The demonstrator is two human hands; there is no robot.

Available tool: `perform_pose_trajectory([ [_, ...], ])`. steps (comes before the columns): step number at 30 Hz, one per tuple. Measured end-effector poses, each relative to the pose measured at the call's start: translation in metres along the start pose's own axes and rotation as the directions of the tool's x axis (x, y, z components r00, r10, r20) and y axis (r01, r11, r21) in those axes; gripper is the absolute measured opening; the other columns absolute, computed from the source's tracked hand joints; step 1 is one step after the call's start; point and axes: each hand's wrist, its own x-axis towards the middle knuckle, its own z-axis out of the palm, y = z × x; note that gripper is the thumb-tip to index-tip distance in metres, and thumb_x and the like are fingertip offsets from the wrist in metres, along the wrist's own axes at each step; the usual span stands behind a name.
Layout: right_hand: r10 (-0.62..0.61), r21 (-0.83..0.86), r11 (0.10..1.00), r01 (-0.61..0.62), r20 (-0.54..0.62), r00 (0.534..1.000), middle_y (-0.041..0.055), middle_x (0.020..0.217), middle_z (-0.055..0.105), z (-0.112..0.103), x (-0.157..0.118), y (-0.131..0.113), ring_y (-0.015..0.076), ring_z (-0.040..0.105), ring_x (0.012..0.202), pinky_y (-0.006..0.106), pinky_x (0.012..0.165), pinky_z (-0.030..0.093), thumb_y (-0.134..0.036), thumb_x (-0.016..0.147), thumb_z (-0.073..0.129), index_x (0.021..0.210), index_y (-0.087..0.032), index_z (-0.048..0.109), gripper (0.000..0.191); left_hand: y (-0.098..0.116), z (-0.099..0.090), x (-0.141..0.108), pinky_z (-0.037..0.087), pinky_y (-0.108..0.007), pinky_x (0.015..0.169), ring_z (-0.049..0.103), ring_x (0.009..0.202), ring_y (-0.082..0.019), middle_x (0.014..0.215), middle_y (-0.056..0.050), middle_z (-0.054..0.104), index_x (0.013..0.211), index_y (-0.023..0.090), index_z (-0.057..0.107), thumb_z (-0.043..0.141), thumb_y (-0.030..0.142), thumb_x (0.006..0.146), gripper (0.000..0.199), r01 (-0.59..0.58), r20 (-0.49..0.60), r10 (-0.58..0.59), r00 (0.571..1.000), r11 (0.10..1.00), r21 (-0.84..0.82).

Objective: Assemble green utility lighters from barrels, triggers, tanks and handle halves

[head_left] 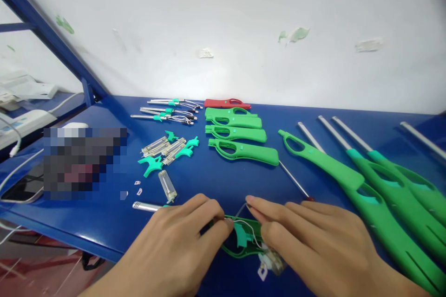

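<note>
An open green lighter casing (232, 251) lies at the table's front, with a turquoise trigger (241, 235) and a white wire (256, 236) inside. Over its left part, my left hand (184, 241) is closed, thumb and index finger together at the casing's edge; what lies under the fingers is hidden. A metal lighter tube (147, 206) sticks out to the left beneath this hand. My right hand (310, 236) pinches the upper end of a thin clear tube (240, 209). Below its fingers sit a clear fuel tank (276, 262) and a small white clip (262, 272).
Green casing halves (254, 152) and a red one (226, 103) lie behind. Metal tubes with wires (163, 117), loose fuel tanks (167, 185) and turquoise triggers (152, 164) are left. A screwdriver (294, 178) and assembled lighters (390, 232) lie right. A phone (24, 188) is far left.
</note>
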Motion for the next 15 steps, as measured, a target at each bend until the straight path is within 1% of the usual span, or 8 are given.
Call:
perform_pose_trajectory([
  [2, -0.003, -0.013, 1.000, 0.003, -0.002, 1.000, 0.0000, 0.122, 0.083, -0.003, 0.001, 0.001, 0.0120, 0.072, 0.074, 0.036, 0.063, 0.045, -0.013, 0.118, 0.037, 0.104, -0.022, 0.068, 0.035, 0.000, 0.000, 0.000, 0.050, -0.032, 0.059, 0.067, 0.079, -0.018, 0.095, 0.000, 0.072, 0.103, 0.021, 0.068, 0.038, 0.025, 0.121, 0.036, 0.002, -0.005, -0.002, 1.000, 1.000, -0.002],
  [5, -0.078, -0.042, 0.996, 0.079, 0.035, 0.996, -0.0002, 0.123, 0.083, -0.010, 0.004, 0.004, 0.0103, 0.075, 0.079, 0.031, 0.066, 0.050, -0.011, 0.118, 0.038, 0.104, -0.022, 0.073, 0.039, 0.001, -0.002, 0.000, 0.049, -0.033, 0.058, 0.066, 0.079, -0.019, 0.095, 0.000, 0.072, 0.105, 0.021, 0.069, 0.039, 0.023, 0.121, 0.035, 0.008, 0.015, -0.008, 1.000, 1.000, -0.009],
  [7, -0.120, -0.053, 0.991, 0.124, 0.076, 0.990, 0.0003, 0.122, 0.083, -0.014, 0.006, 0.005, 0.0103, 0.076, 0.082, 0.027, 0.068, 0.053, -0.013, 0.118, 0.043, 0.107, -0.024, 0.076, 0.037, 0.001, -0.003, 0.000, 0.049, -0.034, 0.058, 0.065, 0.079, -0.020, 0.094, 0.000, 0.071, 0.106, 0.022, 0.070, 0.039, 0.022, 0.120, 0.035, 0.010, 0.014, -0.010, 1.000, 1.000, -0.012],
  [8, -0.123, -0.059, 0.990, 0.128, 0.090, 0.988, 0.0014, 0.121, 0.084, -0.015, 0.007, 0.006, 0.0114, 0.075, 0.082, 0.026, 0.068, 0.053, -0.017, 0.117, 0.047, 0.108, -0.025, 0.077, 0.032, 0.001, -0.003, 0.000, 0.049, -0.035, 0.058, 0.065, 0.079, -0.020, 0.094, -0.001, 0.070, 0.105, 0.022, 0.070, 0.040, 0.021, 0.120, 0.034, 0.013, 0.015, -0.013, 1.000, 1.000, -0.012],
  [10, -0.106, -0.075, 0.991, 0.114, 0.100, 0.989, 0.0042, 0.115, 0.084, -0.015, 0.008, 0.006, 0.0143, 0.074, 0.081, 0.026, 0.069, 0.054, -0.031, 0.117, 0.056, 0.108, -0.026, 0.078, 0.023, 0.001, -0.001, -0.001, 0.048, -0.035, 0.057, 0.064, 0.077, -0.021, 0.093, -0.001, 0.069, 0.101, 0.022, 0.069, 0.044, 0.019, 0.118, 0.031, 0.012, 0.011, -0.012, 1.000, 1.000, -0.009],
  [12, -0.096, -0.087, 0.991, 0.105, 0.106, 0.990, 0.0063, 0.111, 0.083, -0.014, 0.009, 0.006, 0.0164, 0.074, 0.081, 0.026, 0.069, 0.055, -0.045, 0.115, 0.061, 0.106, -0.027, 0.077, 0.026, 0.000, 0.001, -0.002, 0.047, -0.035, 0.056, 0.062, 0.076, -0.021, 0.092, 0.000, 0.069, 0.097, 0.022, 0.068, 0.048, 0.016, 0.116, 0.028, 0.005, 0.022, -0.005, 1.000, 1.000, -0.009],
  [15, -0.093, -0.085, 0.991, 0.102, 0.101, 0.990, 0.0075, 0.108, 0.082, -0.011, 0.011, 0.007, 0.0176, 0.073, 0.083, 0.026, 0.069, 0.056, -0.055, 0.114, 0.060, 0.104, -0.026, 0.076, 0.034, 0.000, 0.003, -0.003, 0.047, -0.034, 0.056, 0.062, 0.075, -0.020, 0.092, 0.000, 0.068, 0.097, 0.022, 0.066, 0.050, 0.013, 0.113, 0.025, 0.007, 0.027, -0.006, 1.000, 1.000, -0.025],
])
